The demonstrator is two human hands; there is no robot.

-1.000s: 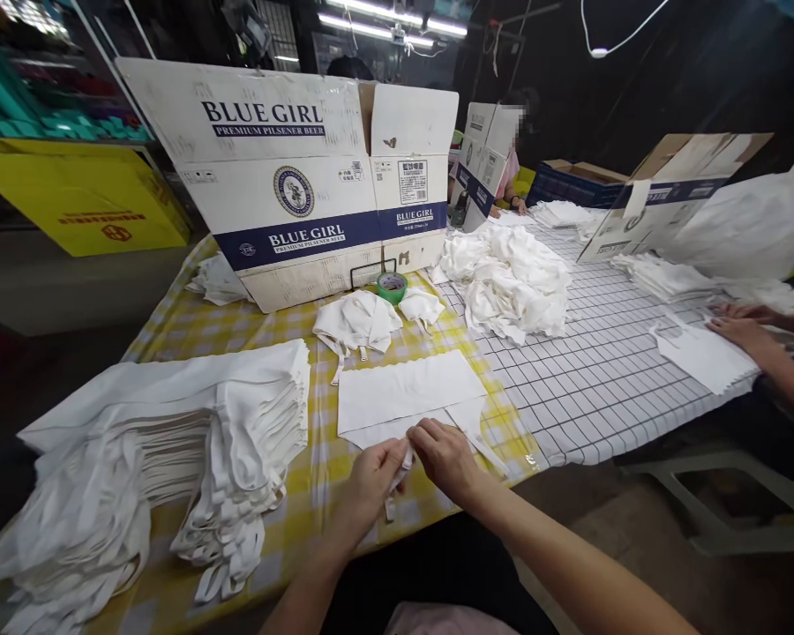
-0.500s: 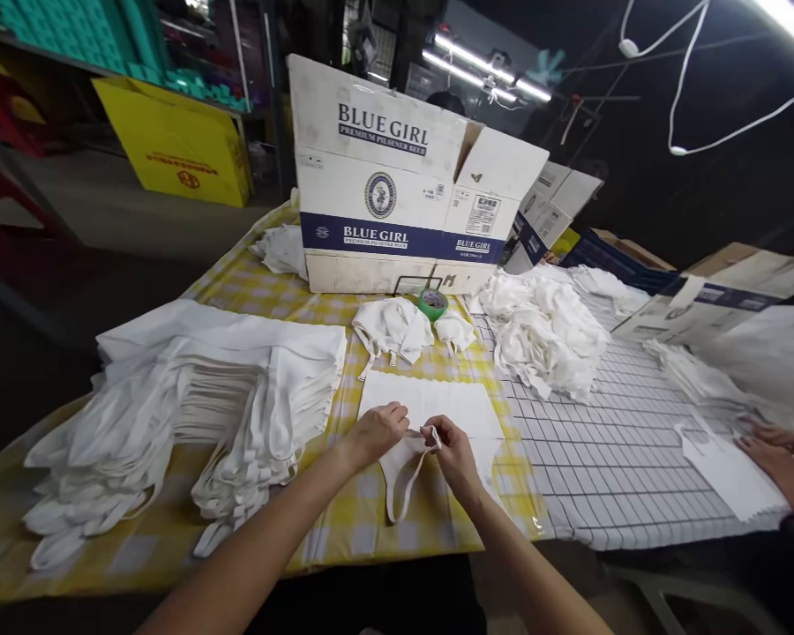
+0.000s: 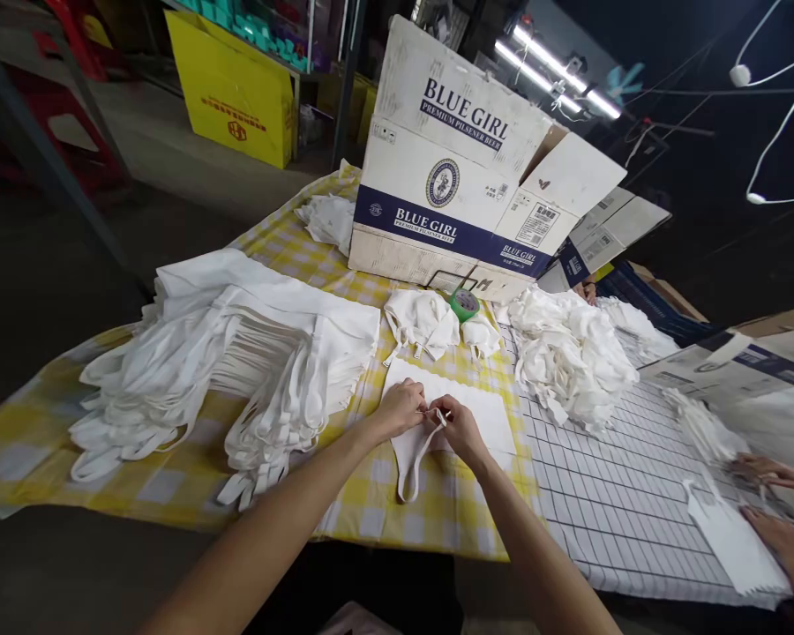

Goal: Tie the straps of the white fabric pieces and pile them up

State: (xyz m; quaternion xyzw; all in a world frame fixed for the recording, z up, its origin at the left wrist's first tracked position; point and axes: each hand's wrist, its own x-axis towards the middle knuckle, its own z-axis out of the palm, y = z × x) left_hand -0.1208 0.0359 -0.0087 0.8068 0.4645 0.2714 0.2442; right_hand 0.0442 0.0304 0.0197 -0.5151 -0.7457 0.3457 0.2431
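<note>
A white strappy top (image 3: 490,414) lies flat in front of me on the yellow checked cloth, its scalloped edge away from me. My left hand (image 3: 402,410) is closed in a pinch at the top's near edge. My right hand (image 3: 461,432) pinches the strap (image 3: 407,476), which hangs in a loop toward me. The fingertips of both hands nearly meet; what lies exactly between them is too small to make out. Beyond the top are white gathered cloth pieces (image 3: 423,319) and a green tape roll (image 3: 464,305). To the left stands a thick stack of white tops (image 3: 271,295).
A big white-and-blue carton (image 3: 437,198) stands at the back of the table. A loose heap of white cloth (image 3: 573,353) lies on the grid-patterned cloth (image 3: 588,494) to the right. At far right, another person's hands (image 3: 774,534) touch a white top (image 3: 734,538).
My view has turned and tilted, shifting much of the scene rightward. My hands have come closer together over the strap. At the right, the other person's hands have moved apart.
</note>
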